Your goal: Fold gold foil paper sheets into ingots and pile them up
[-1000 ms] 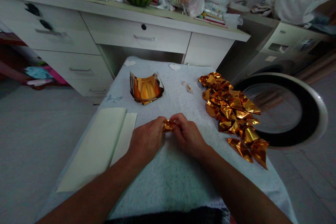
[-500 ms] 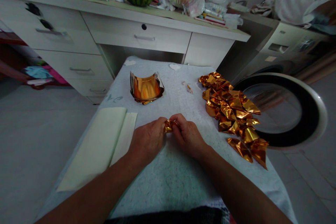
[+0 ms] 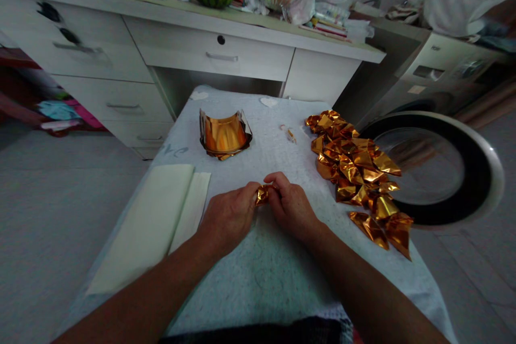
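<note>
Two hands, left hand (image 3: 229, 217) and right hand (image 3: 293, 208), pinch one gold foil piece (image 3: 262, 195) between them above the tabletop (image 3: 258, 285). Its short visible span runs roughly left to right; its pointing direction is indeterminate, fingers covering both ends.

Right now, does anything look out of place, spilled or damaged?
The round, black-rimmed washing machine door hangs open beside the pale, cloth-covered table, perhaps in the way; no spill or damage shows.
</note>
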Motion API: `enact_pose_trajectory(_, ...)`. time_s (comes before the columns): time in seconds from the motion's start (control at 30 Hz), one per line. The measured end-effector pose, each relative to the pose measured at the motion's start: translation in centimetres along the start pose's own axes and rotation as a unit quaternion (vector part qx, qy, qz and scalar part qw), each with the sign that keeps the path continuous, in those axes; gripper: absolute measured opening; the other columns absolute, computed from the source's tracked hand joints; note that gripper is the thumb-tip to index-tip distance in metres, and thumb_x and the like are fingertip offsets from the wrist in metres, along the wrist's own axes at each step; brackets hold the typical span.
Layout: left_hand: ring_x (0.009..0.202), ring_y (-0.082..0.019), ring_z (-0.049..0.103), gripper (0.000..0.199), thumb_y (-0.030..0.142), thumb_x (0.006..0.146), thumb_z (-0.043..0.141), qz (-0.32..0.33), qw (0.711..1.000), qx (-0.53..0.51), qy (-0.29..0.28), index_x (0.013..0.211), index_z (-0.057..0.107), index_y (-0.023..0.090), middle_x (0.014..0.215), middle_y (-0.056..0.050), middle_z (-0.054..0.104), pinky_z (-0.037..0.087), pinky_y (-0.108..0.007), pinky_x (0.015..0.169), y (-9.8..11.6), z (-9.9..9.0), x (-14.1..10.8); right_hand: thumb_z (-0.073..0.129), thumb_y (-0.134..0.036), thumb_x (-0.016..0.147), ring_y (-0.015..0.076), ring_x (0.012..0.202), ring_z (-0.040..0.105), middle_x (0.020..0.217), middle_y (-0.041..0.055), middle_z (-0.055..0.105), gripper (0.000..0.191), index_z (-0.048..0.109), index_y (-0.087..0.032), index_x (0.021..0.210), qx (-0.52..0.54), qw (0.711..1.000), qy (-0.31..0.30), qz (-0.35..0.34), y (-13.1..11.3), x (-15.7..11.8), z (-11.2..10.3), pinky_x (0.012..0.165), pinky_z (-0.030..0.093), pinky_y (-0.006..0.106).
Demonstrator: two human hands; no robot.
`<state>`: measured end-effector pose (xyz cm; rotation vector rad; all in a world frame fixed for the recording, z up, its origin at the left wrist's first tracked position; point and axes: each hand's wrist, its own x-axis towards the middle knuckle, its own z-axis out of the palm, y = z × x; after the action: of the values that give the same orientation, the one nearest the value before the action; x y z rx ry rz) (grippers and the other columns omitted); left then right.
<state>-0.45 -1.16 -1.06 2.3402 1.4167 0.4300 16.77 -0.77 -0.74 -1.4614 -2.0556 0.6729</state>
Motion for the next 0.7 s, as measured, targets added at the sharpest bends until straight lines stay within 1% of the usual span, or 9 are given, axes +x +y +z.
enact_pose_trajectory(0.17, 0.076, -0.021, 0.067, 0.027, 0.024, 0.098, 0.027, -0.008, 1.0, 0.008, 0.018, 0.106, 0.052, 0.02, 0.087, -0.005, 0.07, 0.046, -0.031, 0.065, -0.05, 0.1, -0.13, 0.039, -0.017, 0.092, 0.015, 0.059, 0.058, 0.07, -0.0005, 0.061, 0.016, 0.05, -0.02, 0.102, 0.011, 1.0, -0.013, -0.014, -0.19, -0.03, 0.05, 0.058, 0.038, 0.024)
enact_pose_trajectory(0.27, 0.074, -0.021, 0.067, 0.026, 0.025, 0.098, 0.027, -0.008, 1.0, 0.014, 0.01, 0.105, 0.052, 0.02, 0.086, -0.004, 0.07, 0.045, -0.03, 0.064, 0.03, 0.16, -0.1, 0.038, -0.017, 0.091, 0.0153, 0.059, 0.058, 0.069, -0.0003, 0.062, 0.016, 0.05, -0.02, 0.102, 0.01, 1.0, -0.016, -0.018, -0.2, -0.03, 0.12, 0.058, 0.038, 0.025)
enact_pose_trajectory(0.43, 0.074, -0.02, 0.067, 0.025, 0.025, 0.098, 0.029, -0.001, 1.0, 0.012, 0.0, 0.107, 0.052, 0.021, 0.087, -0.003, 0.07, 0.043, -0.03, 0.064, -0.04, 0.38, -0.03, 0.041, -0.019, 0.091, 0.0148, 0.058, 0.057, 0.07, 0.0001, 0.064, 0.017, 0.05, -0.019, 0.105, 0.016, 1.0, 0.012, 0.004, 0.2, -0.03, 0.25, 0.057, 0.038, 0.024)
enact_pose_trajectory(0.53, 0.073, -0.019, 0.066, 0.023, 0.025, 0.097, 0.03, 0.003, 1.0, 0.003, 0.002, 0.105, 0.052, 0.022, 0.086, -0.002, 0.069, 0.042, -0.029, 0.063, -0.23, 0.48, -0.01, 0.042, -0.018, 0.091, 0.0146, 0.058, 0.057, 0.072, 0.0003, 0.065, 0.016, 0.051, -0.019, 0.103, 0.028, 0.999, 0.018, 0.005, 0.34, -0.04, 0.34, 0.057, 0.038, 0.024)
enact_pose_trajectory(0.7, 0.072, -0.018, 0.064, 0.024, 0.027, 0.098, 0.029, -0.01, 1.0, -0.019, 0.014, 0.103, 0.052, 0.022, 0.084, -0.001, 0.067, 0.042, -0.028, 0.065, -0.22, 0.35, 0.05, 0.043, -0.018, 0.09, 0.0143, 0.058, 0.057, 0.068, -0.001, 0.061, 0.013, 0.052, -0.019, 0.098, 0.037, 0.999, 0.0, -0.015, 0.09, -0.08, 0.32, 0.058, 0.038, 0.024)
